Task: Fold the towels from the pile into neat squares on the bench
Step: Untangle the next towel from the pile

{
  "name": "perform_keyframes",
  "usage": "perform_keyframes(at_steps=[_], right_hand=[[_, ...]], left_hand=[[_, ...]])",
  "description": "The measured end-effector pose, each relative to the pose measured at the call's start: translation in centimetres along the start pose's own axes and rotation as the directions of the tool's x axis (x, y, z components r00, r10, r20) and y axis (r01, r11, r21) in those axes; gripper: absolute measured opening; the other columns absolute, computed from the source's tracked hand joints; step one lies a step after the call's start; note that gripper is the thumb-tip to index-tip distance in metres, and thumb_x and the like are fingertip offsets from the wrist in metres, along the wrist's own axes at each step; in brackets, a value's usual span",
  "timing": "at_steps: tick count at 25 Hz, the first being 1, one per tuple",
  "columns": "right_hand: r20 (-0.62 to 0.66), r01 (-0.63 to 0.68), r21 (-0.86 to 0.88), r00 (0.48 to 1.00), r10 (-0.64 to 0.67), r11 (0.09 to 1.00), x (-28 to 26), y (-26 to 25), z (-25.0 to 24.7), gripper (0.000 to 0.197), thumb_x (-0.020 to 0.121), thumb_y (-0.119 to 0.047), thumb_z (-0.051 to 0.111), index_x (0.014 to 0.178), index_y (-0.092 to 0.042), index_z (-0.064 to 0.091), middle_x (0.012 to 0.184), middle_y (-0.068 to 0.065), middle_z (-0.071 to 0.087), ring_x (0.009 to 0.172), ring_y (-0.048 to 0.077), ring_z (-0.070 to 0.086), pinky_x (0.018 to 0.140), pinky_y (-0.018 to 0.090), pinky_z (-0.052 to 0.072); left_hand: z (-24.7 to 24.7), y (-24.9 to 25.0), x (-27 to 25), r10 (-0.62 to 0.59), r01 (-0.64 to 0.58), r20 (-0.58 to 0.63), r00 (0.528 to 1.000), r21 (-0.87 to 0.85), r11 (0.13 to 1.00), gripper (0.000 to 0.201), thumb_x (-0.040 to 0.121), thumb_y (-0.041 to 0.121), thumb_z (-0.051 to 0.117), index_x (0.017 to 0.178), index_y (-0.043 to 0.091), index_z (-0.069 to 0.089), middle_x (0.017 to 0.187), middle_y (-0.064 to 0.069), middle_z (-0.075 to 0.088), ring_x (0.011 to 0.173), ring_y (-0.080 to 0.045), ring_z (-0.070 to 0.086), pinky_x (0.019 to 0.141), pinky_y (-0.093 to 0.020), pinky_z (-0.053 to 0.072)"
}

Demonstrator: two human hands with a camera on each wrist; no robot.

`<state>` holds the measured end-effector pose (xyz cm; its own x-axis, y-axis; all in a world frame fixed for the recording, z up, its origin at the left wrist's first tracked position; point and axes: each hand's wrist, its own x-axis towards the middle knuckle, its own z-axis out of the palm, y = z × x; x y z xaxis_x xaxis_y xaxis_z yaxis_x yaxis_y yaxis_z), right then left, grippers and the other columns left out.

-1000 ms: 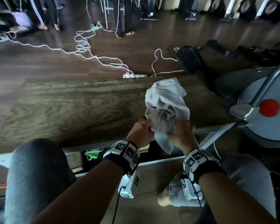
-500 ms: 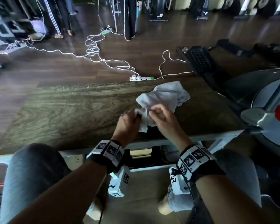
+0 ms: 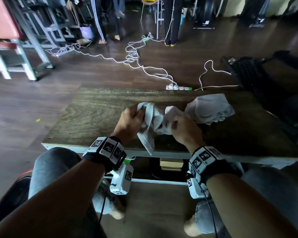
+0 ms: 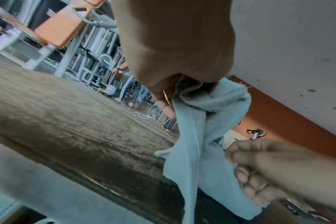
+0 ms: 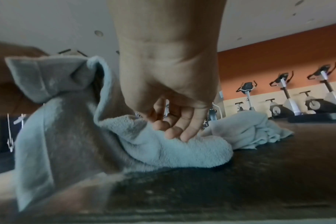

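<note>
Grip: the left hand pinches one bunched edge of a pale grey towel, and the right hand curls its fingers into the same towel's other end, the cloth slack between them at the near edge of the wooden table. A second crumpled towel lies just beyond the right hand. Judgement: work each grip out to a true corner, draw the hem taut, then lay it flat before folding.
</note>
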<state>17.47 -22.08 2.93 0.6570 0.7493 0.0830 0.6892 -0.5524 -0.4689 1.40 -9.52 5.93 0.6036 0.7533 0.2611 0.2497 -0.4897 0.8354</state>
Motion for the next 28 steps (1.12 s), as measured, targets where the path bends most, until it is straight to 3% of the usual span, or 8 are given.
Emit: perform_keyframes(at_steps=[7,11,14,18,22,24,26,28], right_hand=[[-0.073,0.285,0.427,0.957,-0.282,0.858,0.9,-6.7,-2.0,0.010,0.097,-0.019,0.047,0.095,-0.023,0.055,0.094,-0.007,0.063,0.085,0.013,0.059,0.077,0.032,0.045],[0.118,0.158,0.477,0.963,-0.241,0.865,-1.0,-5.5,-1.4,0.021,0.098,-0.027,0.051,0.117,-0.025,0.059,0.116,-0.005,0.066,0.103,0.011,0.062,0.082,0.026,0.048],[0.135,0.090,0.619,0.967,-0.218,0.781,-2.5,-4.5,-1.0,0.036,0.092,-0.043,0.062,0.123,-0.025,0.056,0.120,-0.004,0.062,0.106,0.009,0.062,0.086,0.028,0.051],[0.096,0.102,0.606,0.975,-0.200,0.789,-2.6,-4.4,-0.3,0.048,0.078,-0.046,0.075,0.114,-0.023,0.053,0.107,-0.004,0.064,0.099,0.019,0.066,0.083,0.041,0.056],[0.103,0.038,0.517,0.989,-0.106,0.855,-1.8,-4.7,-1.9,0.058,0.094,-0.044,0.059,0.143,-0.017,0.043,0.136,-0.001,0.053,0.130,0.017,0.048,0.104,0.036,0.042],[0.024,0.136,0.529,0.984,-0.175,0.838,-1.5,-5.0,-2.6,0.021,0.099,-0.036,0.055,0.112,-0.022,0.062,0.101,-0.004,0.066,0.095,0.013,0.061,0.082,0.035,0.048],[-0.086,0.190,0.501,0.982,-0.170,0.844,-1.2,-5.6,-3.3,0.018,0.101,-0.028,0.051,0.089,-0.020,0.062,0.075,-0.001,0.063,0.070,0.016,0.060,0.066,0.037,0.049],[-0.138,0.097,0.660,0.990,-0.007,0.745,-0.7,-6.1,-3.9,0.019,0.103,-0.026,0.048,0.090,-0.020,0.061,0.069,0.000,0.062,0.058,0.014,0.060,0.062,0.040,0.055]], left_hand=[[-1.0,-1.3,-0.6,-0.126,0.127,0.022,0.992,-0.073,0.989,0.037,0.081,0.046,0.053,0.080,0.012,0.066,0.067,0.009,0.061,0.066,-0.005,0.053,0.065,-0.031,0.047],[-0.7,-1.1,-1.5,-0.209,0.220,0.070,0.975,-0.277,0.935,0.036,0.081,0.047,0.053,0.077,0.014,0.067,0.071,0.003,0.064,0.069,-0.013,0.060,0.064,-0.030,0.048],[-0.3,0.0,-1.3,-0.387,0.392,0.100,0.916,-0.421,0.818,0.045,0.084,0.050,0.051,0.097,0.011,0.070,0.093,-0.013,0.070,0.083,-0.028,0.069,0.063,-0.037,0.056],[-0.2,1.7,-1.1,-0.349,0.458,0.298,0.889,-0.543,0.703,0.033,0.086,0.026,0.059,0.105,0.000,0.068,0.102,-0.022,0.071,0.088,-0.029,0.068,0.071,-0.036,0.055],[-0.5,1.5,-1.0,-0.267,0.316,0.169,0.949,-0.507,0.802,0.023,0.078,0.007,0.074,0.098,-0.003,0.068,0.093,-0.019,0.071,0.082,-0.029,0.069,0.066,-0.035,0.057],[-0.9,1.0,-0.7,-0.297,0.295,0.080,0.952,-0.510,0.808,0.026,0.083,0.016,0.074,0.100,-0.003,0.068,0.091,-0.016,0.070,0.085,-0.029,0.068,0.067,-0.033,0.056],[-1.7,0.5,-0.7,-0.296,0.288,0.069,0.953,-0.518,0.806,0.030,0.084,0.024,0.074,0.097,-0.003,0.069,0.088,-0.015,0.070,0.082,-0.026,0.066,0.071,-0.033,0.056],[-2.8,0.3,-0.9,-0.270,0.272,0.066,0.961,-0.421,0.865,0.023,0.078,0.022,0.080,0.084,0.002,0.070,0.076,-0.007,0.069,0.067,-0.011,0.063,0.063,-0.026,0.053]])
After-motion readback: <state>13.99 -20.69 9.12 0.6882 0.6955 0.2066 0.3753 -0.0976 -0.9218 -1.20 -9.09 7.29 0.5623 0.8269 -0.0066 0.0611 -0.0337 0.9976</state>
